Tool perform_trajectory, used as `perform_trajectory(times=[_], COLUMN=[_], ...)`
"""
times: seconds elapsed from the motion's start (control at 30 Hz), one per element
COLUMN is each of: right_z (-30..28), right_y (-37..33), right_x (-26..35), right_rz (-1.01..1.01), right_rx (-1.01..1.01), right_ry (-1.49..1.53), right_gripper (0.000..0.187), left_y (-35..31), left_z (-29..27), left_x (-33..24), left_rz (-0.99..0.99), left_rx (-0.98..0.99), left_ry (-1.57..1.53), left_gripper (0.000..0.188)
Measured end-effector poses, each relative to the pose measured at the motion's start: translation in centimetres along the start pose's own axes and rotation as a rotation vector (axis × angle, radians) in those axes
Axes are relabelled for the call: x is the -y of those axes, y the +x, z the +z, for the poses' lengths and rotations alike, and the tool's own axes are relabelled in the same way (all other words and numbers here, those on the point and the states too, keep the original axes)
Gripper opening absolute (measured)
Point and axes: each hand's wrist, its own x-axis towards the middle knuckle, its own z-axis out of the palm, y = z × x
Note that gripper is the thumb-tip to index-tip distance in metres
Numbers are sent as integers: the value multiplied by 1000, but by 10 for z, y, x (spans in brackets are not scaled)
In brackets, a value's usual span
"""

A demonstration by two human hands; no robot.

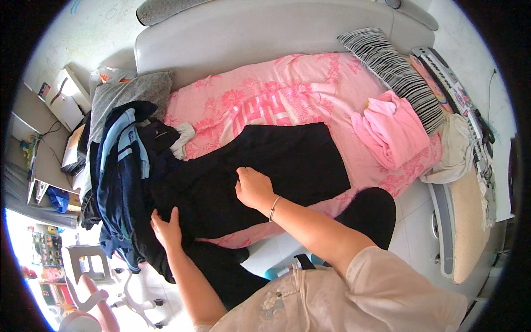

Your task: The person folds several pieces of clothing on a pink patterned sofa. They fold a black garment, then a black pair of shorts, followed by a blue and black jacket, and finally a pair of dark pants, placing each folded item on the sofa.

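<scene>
A black garment [287,160] lies spread out across the pink patterned sheet, its wide end at the right and its left part running under a heap of dark clothes. Over the middle of the garment, my right hand [255,188] is closed, fingers curled against the fabric; whether a fold is pinched in them is hidden. My left hand [167,226] rests at the garment's near left edge beside the heap, thumb and fingers spread apart. A dark blue jacket [119,160] with light blue panels tops that heap.
A folded pink garment [390,130] lies on the sheet [221,83] at the right, near a striped cushion [395,72]. A grey cushion [133,94] sits at the back left. White clothing [453,149] hangs over the right side. A white chair [91,265] stands at lower left.
</scene>
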Motion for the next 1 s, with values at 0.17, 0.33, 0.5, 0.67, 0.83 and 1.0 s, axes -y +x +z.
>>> perform_trajectory(times=[0.17, 0.33, 0.5, 0.67, 0.83, 1.0], right_z=[6, 11, 23, 35, -10, -9], right_y=[0, 4, 9, 0, -3, -22], right_x=[-2, 12, 32, 27, -5, -47], right_rz=[19, -59, -73, -209, -309, -250], right_rx=[2, -61, 29, 68, -149, 18], right_ry=[18, 121, 142, 254, 94, -307], right_gripper=[22, 26, 29, 37, 40, 58], left_y=[0, 2, 3, 4, 2, 9], left_z=[-5, -2, -1, -1, -6, 0], left_x=[-4, 4, 5, 5, 5, 15], left_rz=[-75, -61, -73, -69, -84, -130], left_rx=[49, 52, 60, 66, 53, 115], left_ry=[-44, -83, -76, -119, -220, -411], left_gripper=[72, 74, 73, 71, 68, 53])
